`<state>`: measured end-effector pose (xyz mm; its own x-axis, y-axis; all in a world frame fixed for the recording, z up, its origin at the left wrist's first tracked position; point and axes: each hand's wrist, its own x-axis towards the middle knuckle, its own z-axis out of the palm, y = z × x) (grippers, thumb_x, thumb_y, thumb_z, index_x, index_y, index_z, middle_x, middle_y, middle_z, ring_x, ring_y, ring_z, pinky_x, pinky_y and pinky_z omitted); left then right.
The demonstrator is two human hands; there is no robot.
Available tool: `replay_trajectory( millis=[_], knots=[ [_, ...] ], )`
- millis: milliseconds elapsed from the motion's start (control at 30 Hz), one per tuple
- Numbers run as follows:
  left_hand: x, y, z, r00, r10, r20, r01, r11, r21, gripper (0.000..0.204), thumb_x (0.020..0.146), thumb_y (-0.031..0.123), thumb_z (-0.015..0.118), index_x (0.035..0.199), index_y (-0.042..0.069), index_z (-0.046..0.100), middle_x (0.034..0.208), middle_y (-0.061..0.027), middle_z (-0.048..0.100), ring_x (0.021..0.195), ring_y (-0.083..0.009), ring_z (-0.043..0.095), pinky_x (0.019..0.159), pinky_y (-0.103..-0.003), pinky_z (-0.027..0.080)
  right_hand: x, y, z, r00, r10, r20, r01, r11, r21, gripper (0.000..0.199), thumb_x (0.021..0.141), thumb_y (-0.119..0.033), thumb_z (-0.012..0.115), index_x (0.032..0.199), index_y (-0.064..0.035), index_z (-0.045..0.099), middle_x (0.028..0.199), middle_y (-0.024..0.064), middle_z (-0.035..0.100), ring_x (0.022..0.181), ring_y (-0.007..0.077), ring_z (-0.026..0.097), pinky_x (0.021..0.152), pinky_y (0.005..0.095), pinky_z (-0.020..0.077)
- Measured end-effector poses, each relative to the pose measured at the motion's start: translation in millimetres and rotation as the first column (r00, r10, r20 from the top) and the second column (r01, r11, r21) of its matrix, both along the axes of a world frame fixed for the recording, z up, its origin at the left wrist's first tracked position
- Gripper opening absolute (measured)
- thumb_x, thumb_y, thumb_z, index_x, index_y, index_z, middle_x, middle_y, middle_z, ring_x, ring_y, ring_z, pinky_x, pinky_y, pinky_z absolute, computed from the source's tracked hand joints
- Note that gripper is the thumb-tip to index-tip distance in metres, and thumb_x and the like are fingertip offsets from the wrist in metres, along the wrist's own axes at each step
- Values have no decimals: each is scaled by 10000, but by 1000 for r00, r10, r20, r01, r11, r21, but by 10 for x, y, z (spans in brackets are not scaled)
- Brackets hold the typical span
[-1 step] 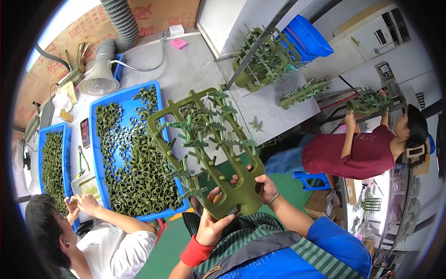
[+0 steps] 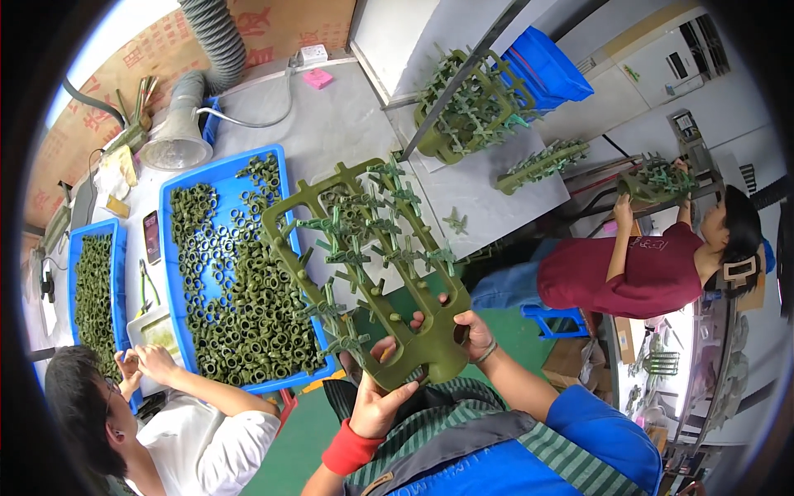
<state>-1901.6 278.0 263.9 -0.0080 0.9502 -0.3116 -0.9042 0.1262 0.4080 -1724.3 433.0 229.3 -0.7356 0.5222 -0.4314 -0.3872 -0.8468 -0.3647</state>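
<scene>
Here is the green frame (image 2: 389,318), held up just right of the large blue tray (image 2: 273,383), its far corner overlapping the tray's edge in view. The long axis slants: solid end toward the wearer, looped bars reaching up and leftward. Small grey-green pieces (image 2: 405,258) bristle on it, covering parts of the bars. Green rings (image 2: 273,318) heap inside the tray; left of it, a smaller blue tray (image 2: 121,289). Beyond the tray, rightward, stands a loaded rack (image 2: 471,124), a dark bar (image 2: 463,78) crossing in front. A white-sleeved co-worker (image 2: 178,438) sits at the tray's near-left side. Both hands grip the frame's solid end: left hand (image 2: 379,405) and right hand (image 2: 477,337) clasp opposite sides, the frame stretching away between them.
</scene>
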Motion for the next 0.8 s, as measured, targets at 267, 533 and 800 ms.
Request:
replay_trajectory(
  millis=[267,533,800],
  knots=[
    [62,-65,-90,994,-18,-110,18,1000,-2,525,797,-166,633,1211,104,456,1307,-60,441,1258,-218,461,1050,-420,439,27,-26,-162,998,24,-58,-25,999,-23,456,785,-129,528,1238,-126,471,1350,287,486,1276,437,472,1098,575,354],
    [37,-93,-89,986,-69,-154,64,997,-42,497,768,-156,680,1175,67,503,1317,-53,456,1191,-198,516,1036,-395,452,62,-72,-334,997,21,-81,-26,998,-65,447,806,-160,528,1250,-131,487,1340,261,506,1265,412,487,1096,556,364],
    [96,-119,-223,968,-45,-247,41,999,-23,510,754,-158,699,1180,64,528,1323,-55,471,1193,-189,529,989,-349,485,93,-96,-433,1000,21,-16,-22,999,-48,422,818,-178,528,1234,-113,498,1298,241,543,1227,387,525,1082,531,394]
  ],
)
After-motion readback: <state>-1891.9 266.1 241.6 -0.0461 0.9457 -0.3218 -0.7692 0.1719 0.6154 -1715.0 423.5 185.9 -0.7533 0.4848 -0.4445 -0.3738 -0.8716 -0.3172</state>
